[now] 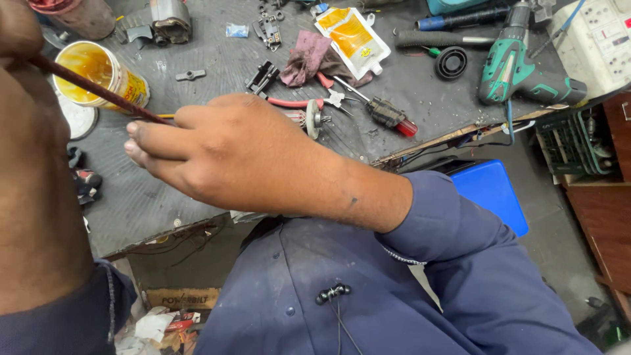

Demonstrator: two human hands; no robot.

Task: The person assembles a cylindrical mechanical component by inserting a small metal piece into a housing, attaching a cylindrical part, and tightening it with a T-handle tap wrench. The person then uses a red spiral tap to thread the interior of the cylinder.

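Right hand (230,158), seen from the back in the middle of the frame, is curled with its fingers drawn together at the left; a thin dark reddish-brown stick (92,89) runs from those fingers up towards the upper left. Whether the stick is pinched by these fingers cannot be told, since the fingertips are turned away. The left hand (20,26) and forearm fill the left edge of the frame, very close and blurred; the upper end of the stick meets this hand, and its grip cannot be made out either.

The stick crosses in front of an open yellow tin of amber liquid (98,72), which lies on the grey worktop (217,59) in the upper left. Judged from its look, the stick is light, stiff and slender, perhaps a brush handle, and would be best held near one end in a fingertip pinch; it could snap if bent hard, and may be slick if wetted by the liquid. The tin is open, so it would have to be held by its wall and kept level.

Behind the right hand, red-handled pliers (309,102) and a small toothed metal part (312,119) are partly hidden. Further right a red-tipped screwdriver (391,117), a yellow and white pouch (351,39), a crumpled mauve rag (309,56) and a green cordless drill (519,72) lie on the worktop. A blue bin (493,194) stands below the worktop edge, right of the dark blue sleeve (447,230).
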